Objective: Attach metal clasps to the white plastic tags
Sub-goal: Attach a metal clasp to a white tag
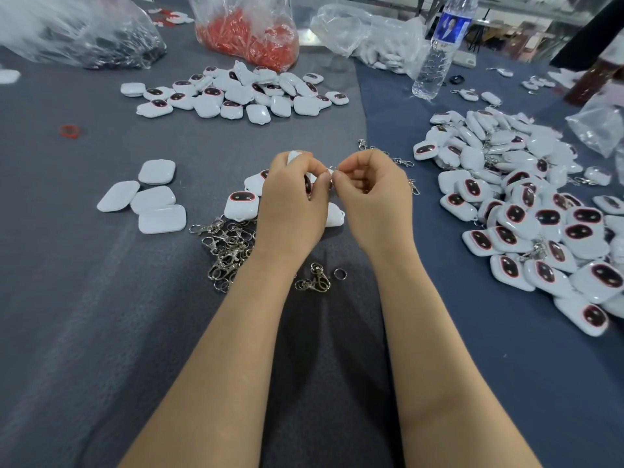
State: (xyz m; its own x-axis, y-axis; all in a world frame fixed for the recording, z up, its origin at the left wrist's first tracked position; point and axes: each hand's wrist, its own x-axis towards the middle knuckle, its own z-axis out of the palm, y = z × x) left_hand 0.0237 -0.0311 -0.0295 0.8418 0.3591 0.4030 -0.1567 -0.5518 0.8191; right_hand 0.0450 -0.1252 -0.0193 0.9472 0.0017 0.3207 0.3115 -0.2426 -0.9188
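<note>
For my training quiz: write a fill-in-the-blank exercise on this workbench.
The left hand grips a white ____.
The biggest heap of metal clasps lies beside the ____ forearm.
The middle clear bag at the back holds ____ pieces.
Missing words: tag; left; red.

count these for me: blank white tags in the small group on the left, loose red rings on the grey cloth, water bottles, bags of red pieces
blank tags, left group: 4
red ring: 1
water bottle: 1
bag of red pieces: 1
total: 7
</note>
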